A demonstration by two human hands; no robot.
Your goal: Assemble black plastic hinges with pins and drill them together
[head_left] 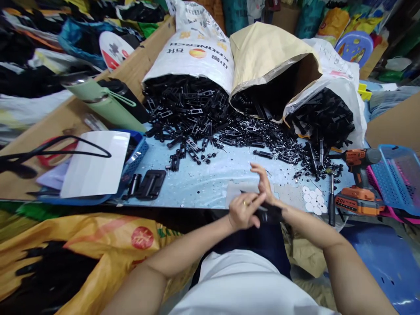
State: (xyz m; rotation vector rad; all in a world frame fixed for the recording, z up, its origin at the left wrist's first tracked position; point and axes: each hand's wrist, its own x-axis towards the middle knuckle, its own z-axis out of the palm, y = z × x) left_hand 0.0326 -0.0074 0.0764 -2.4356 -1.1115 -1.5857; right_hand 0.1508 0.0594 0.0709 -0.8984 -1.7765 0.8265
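Note:
My left hand (243, 211), with a ring on one finger, is at the table's front edge. Its fingers and thumb close around a dark, flat black piece (271, 213), whose exact kind I cannot make out. My right hand (264, 184) is just beyond it, fingers raised and apart, its palm against the left fingertips and the piece. Under both hands a grey mat (288, 195) lies on the blue tabletop (183, 183). Beyond them spreads a heap of black plastic parts (197, 111) mixed with loose screws and bolts (252, 127).
A white sack (197, 52), a paper sack (262, 52) and another white bag (356, 105) spill black parts. At right are white discs (314, 200), a hammer (331, 203), an orange drill (361, 179) and a blue basket (398, 175). A green bottle (108, 105) leans at left.

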